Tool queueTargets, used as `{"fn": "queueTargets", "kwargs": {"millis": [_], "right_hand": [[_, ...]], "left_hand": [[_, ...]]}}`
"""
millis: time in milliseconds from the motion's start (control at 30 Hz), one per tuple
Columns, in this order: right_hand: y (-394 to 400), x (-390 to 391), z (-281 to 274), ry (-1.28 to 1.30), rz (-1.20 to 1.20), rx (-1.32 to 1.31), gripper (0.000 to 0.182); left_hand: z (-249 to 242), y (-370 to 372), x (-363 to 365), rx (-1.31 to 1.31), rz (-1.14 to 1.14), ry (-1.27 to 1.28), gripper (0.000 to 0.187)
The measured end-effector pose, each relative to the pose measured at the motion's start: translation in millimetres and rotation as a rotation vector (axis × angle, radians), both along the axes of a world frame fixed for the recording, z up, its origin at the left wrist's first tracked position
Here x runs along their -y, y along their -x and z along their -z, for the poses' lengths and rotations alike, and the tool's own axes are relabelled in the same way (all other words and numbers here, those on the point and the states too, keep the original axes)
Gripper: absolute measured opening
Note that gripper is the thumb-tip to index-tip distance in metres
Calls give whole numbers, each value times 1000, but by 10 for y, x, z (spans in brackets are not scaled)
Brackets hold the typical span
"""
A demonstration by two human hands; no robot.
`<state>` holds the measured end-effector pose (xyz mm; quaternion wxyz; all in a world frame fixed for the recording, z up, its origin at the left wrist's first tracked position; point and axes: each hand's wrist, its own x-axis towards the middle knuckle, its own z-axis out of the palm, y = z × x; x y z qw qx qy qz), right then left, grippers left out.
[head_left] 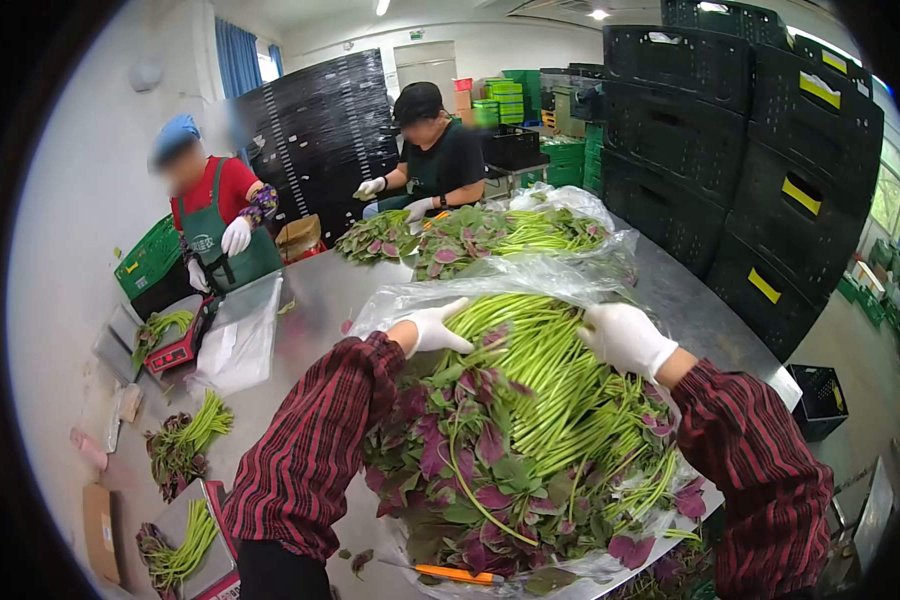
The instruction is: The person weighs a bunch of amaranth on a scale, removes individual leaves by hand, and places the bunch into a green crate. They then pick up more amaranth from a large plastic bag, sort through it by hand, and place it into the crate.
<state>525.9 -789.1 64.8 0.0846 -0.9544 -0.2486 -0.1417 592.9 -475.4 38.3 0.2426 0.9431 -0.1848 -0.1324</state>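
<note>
At the near edge of the steel table (320, 290), a knife with an orange handle (458, 574) lies loose beside fallen leaves. Just beyond it, a big heap of red amaranth (530, 420) on a clear plastic sheet (410, 295): purple-green leaves toward the wearer, long pale-green stems fanned away.

Handling, as I judge it: the heap is bulky but light for its size. Stems firm enough to snap if bent hard; leaves soft, easily bruised, likely damp and a little slick against gloves. Best taken around the stems where they run parallel, not by the leaf end, which would tear and shed.

Left hand (435, 328), white glove, plaid sleeve: at the left flank of the stem ends, fingers curled against the outer stems. Whether it grips any I cannot tell. Right hand (625, 338), also gloved: on top of the stems at the far right of the fan, fingers bent down over them; a closed hold is not visible either. The heap lies between and below both hands, with the stem tips at the fingers and the leaf mass back toward the elbows.

To the left, small sorted bunches (185, 440) lie on the table, one on a weighing scale (205, 545). Farther on, a second pile of amaranth (470, 238) on plastic. Behind it, a co-worker in black (435, 160) with gloved hands at that pile; at far left, a co-worker in red with a green apron (210, 215) beside a red scale (175, 350). Black crates (730, 150) are stacked along the right.
</note>
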Motion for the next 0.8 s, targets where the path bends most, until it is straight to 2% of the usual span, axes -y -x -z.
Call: {"fn": "queueTargets", "kwargs": {"millis": [67, 167, 267, 367, 433, 500, 533, 567, 667, 800], "right_hand": [[160, 180, 97, -3, -10, -20, 31], [351, 377, 169, 13, -12, -70, 31], [483, 514, 222, 46, -25, -160, 30], [633, 590, 220, 51, -34, -154, 30], [723, 649, 222, 48, -33, -171, 29], [765, 707, 266, 46, -39, -207, 28], [822, 701, 218, 52, -37, -198, 27], [843, 704, 220, 47, -42, -197, 27], [869, 685, 239, -17, -43, -221, 27], [784, 526, 324, -35, -74, -175, 29]], "left_hand": [[-58, -85, -23, -40, -7, 27, 99], [-84, -170, 53, -51, -68, -113, 96], [-59, -126, 210, 133, -129, -410, 85], [-102, 3, 305, 209, -164, -456, 81], [-162, 51, 182, 230, -183, -404, 79], [-187, 82, -33, 181, -175, 116, 77], [-231, 211, -51, 118, -249, 322, 72], [-192, 263, -97, 120, -252, 317, 72], [-217, 442, -160, 116, -297, 556, 65], [-303, 584, -137, 84, -319, 609, 58]]}}
